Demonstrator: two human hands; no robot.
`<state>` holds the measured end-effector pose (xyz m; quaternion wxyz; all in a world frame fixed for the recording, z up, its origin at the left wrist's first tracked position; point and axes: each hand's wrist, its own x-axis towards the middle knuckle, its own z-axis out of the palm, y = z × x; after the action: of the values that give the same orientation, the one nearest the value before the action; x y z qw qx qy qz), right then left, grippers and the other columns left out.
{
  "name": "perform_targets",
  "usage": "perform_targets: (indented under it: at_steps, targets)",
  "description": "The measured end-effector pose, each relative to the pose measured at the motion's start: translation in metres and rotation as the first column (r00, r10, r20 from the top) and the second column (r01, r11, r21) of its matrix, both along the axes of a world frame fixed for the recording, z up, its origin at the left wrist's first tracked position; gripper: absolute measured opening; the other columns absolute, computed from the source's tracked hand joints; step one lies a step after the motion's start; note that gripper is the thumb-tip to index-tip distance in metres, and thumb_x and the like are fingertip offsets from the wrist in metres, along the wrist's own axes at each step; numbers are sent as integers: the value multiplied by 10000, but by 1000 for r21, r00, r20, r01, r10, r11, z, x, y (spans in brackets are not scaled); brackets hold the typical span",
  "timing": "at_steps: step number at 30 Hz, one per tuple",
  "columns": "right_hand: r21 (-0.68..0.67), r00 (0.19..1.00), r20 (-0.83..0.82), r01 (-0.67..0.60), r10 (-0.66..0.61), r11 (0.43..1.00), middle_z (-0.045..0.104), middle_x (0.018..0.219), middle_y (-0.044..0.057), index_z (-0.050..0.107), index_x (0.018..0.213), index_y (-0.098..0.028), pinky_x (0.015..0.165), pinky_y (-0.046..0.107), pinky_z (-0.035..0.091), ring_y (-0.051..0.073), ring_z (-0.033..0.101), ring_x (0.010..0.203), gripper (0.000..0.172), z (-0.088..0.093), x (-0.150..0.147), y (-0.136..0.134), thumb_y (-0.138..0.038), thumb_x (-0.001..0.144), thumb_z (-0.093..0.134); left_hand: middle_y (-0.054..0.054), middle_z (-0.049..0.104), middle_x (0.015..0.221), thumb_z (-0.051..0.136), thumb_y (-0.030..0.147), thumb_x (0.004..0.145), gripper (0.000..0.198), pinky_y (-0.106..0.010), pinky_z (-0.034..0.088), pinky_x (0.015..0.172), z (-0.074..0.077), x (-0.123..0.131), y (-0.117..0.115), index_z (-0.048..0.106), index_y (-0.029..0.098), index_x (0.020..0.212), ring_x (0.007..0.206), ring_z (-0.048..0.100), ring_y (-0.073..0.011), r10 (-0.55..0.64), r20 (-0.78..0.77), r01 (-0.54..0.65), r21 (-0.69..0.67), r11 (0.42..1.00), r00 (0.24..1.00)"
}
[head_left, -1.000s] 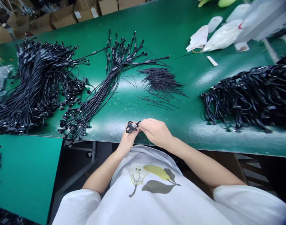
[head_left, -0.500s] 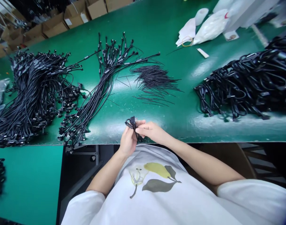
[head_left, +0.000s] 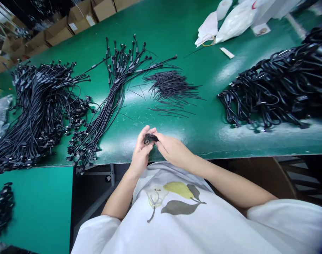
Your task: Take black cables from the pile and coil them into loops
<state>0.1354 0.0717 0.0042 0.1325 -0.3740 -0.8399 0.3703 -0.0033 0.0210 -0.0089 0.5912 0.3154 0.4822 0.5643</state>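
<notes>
I see both hands meeting at the near edge of the green table (head_left: 177,28), just above it. The left hand (head_left: 140,155) and right hand (head_left: 174,150) pinch together on one small coiled black cable (head_left: 149,138), fingers closed around it. I judge the cable light, soft and springy, likely to uncoil if let go, so I would hold it across the coil, not by a plug. Left of the cable lies a straight bundle (head_left: 108,106); further left, a loose heap (head_left: 39,106). Beyond it sit thin ties (head_left: 171,88); to its right, coiled cables (head_left: 279,88). I can read no writing anywhere.
</notes>
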Motion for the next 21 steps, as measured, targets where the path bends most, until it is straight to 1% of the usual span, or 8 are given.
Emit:
perform_targets:
  at_steps: [4,7,10,13,16,18,20,21]
  targets:
    - [-40,996,84,-2,6,999,663,1163,123,463,1291,-130,808,313,469,233,660,990,358,-2,2,6,-194,941,422,-132,606,1340,568,554,872,548,-424,395,1097,1,-6,3,551,204,1293,1258,555,-266,-20,-85,20,2,1000,996]
    - [-70,988,157,9,2,998,664,1162,129,446,1278,-128,771,307,480,255,670,996,386,-5,-1,7,-316,947,512,-128,618,1332,445,526,947,491,-411,377,1116,1,-2,6,560,193,1288,1258,560,-241,-24,-262,25,0,1000,965]
    - [-1,960,278,21,-20,1000,682,1082,141,434,1282,-123,730,312,487,261,684,937,397,-10,-2,8,-374,976,477,-117,601,1357,400,504,968,482,-394,339,1150,-2,4,4,548,200,1312,1296,529,-226,-23,-472,35,17,999,881]
    - [131,928,372,-25,-26,991,661,1063,178,443,1264,-95,755,355,495,284,669,933,413,-18,0,10,-401,986,436,-111,560,1408,386,499,970,485,-385,302,1177,-11,9,2,563,198,1306,1342,484,-226,-68,-621,53,-43,998,781]
    - [196,911,412,-47,-38,980,661,1043,174,465,1222,-90,765,364,499,275,664,941,395,-25,5,10,-408,996,400,-102,481,1486,385,495,966,532,-379,268,1197,-20,13,4,472,210,1406,1395,422,-218,-144,-669,111,-91,990,729]
    - [182,909,416,-56,-25,982,692,978,115,489,1196,-130,681,316,492,239,681,873,376,-25,11,10,-435,993,406,-98,465,1500,387,504,960,559,-384,267,1199,-22,15,5,434,219,1438,1405,408,-219,-193,-662,166,-104,981,724]
    - [171,901,424,13,-85,985,713,885,50,538,1112,-187,595,271,453,208,687,787,337,-20,23,17,-480,954,483,-93,462,1502,396,510,954,561,-401,275,1196,-23,14,5,439,228,1437,1405,409,-229,-235,-650,223,-102,969,723]
    - [179,886,437,85,-156,980,714,837,34,556,1064,-202,573,258,429,201,684,747,318,-14,33,26,-488,929,524,-90,456,1507,404,511,952,555,-412,285,1192,-24,12,4,445,234,1432,1399,418,-235,-246,-644,240,-100,966,724]
